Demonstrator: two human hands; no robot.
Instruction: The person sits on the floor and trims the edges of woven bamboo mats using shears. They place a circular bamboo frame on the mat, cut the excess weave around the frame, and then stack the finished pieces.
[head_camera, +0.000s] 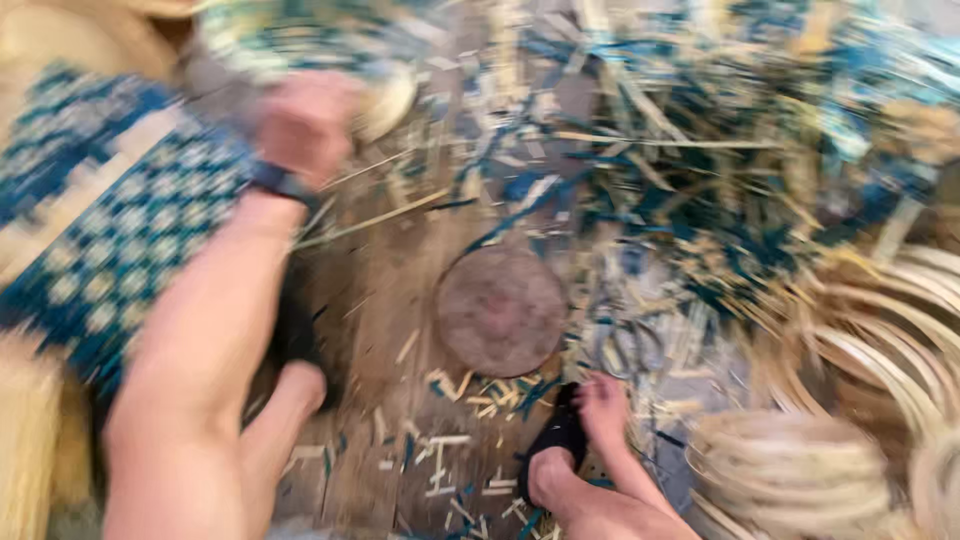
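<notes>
Looking down, through heavy motion blur, at a round wooden block (500, 310) sitting on a plank floor (370, 290).

Reaching up and away from the block, toward the upper left: the left hand (305, 122), wearing a dark wristband (282, 182), pressing against the rim of a round woven basket (310, 45) in blue and pale strips. Appearing curled into a loose fist at that rim, though blurring too much to tell whether the fingers are actually gripping it. The basket hanging well above and left of the block, at the top edge of the view.

Not showing anywhere: the right hand.

Lying left of the block, beyond the forearm: a woven mat (110, 220) in a blue-and-cream checked pattern.

Resting just below the block: two bare feet, the right foot (585, 430) in a dark sandal, among short cut bits of cane scattered over the planks.

Piling up above and right of the block: a tangle of blue and pale strips (700, 130). Stacking to the right and lower right of the block: coils of pale split cane hoops (880, 350).
</notes>
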